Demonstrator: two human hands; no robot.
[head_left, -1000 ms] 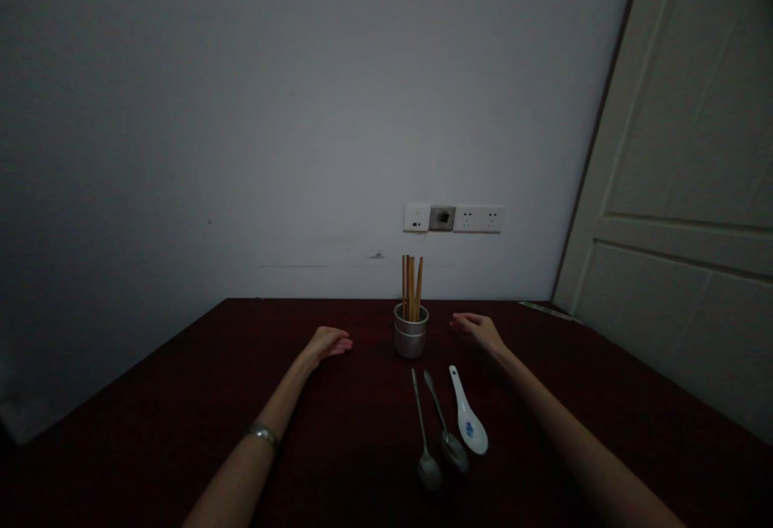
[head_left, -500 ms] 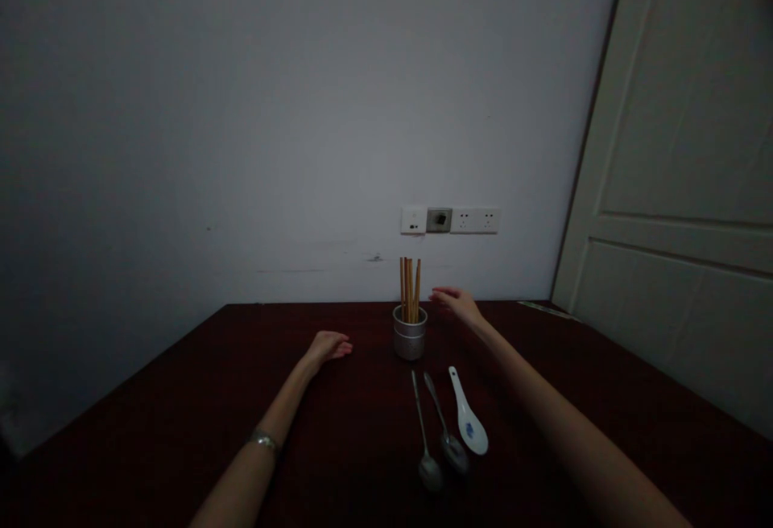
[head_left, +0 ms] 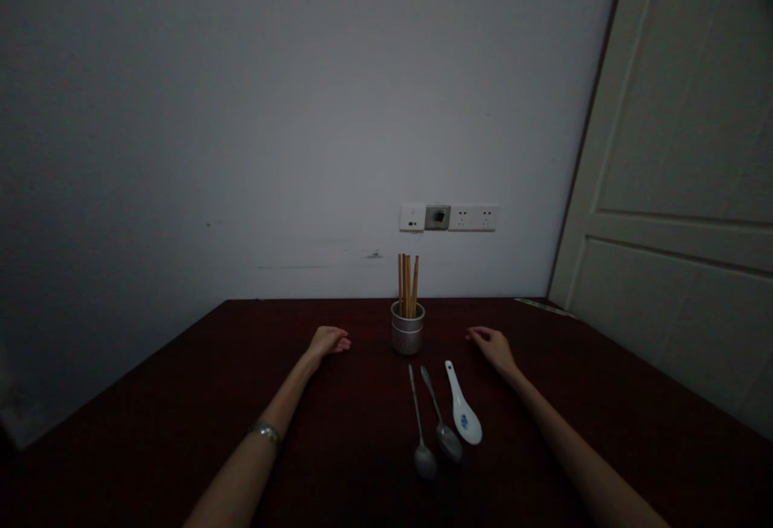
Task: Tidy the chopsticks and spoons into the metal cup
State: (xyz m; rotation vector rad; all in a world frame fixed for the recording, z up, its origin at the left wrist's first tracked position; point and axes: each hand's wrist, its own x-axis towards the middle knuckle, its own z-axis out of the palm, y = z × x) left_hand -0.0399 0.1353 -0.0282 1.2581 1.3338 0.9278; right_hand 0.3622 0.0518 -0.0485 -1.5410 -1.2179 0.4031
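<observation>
My left hand (head_left: 329, 340) rests on its side on the dark red table, left of a grey metal cup (head_left: 407, 336). Its fingers are loosely curled and hold nothing. Several wooden chopsticks (head_left: 407, 282) stand upright in the cup. On the cup's other side, apart from it, lies my right hand (head_left: 492, 348), loosely bent and holding nothing. Nearer to me lie two metal spoons, a long thin one (head_left: 419, 423) and a shorter one (head_left: 444, 431). Beside them is a white porcelain spoon (head_left: 464, 407) with a blue mark, the item closest to my right hand.
The table (head_left: 181, 415) meets a pale wall (head_left: 271, 150) at its back edge. Sockets (head_left: 473, 217) sit on the wall above the cup. A panelled door (head_left: 676, 150) stands on the right. A flat strip (head_left: 543, 307) lies by the far right corner.
My right hand has drawn back from beside the chopsticks, toward me and to the right, and now lies lower on the table. My left hand and the spoons stay put.
</observation>
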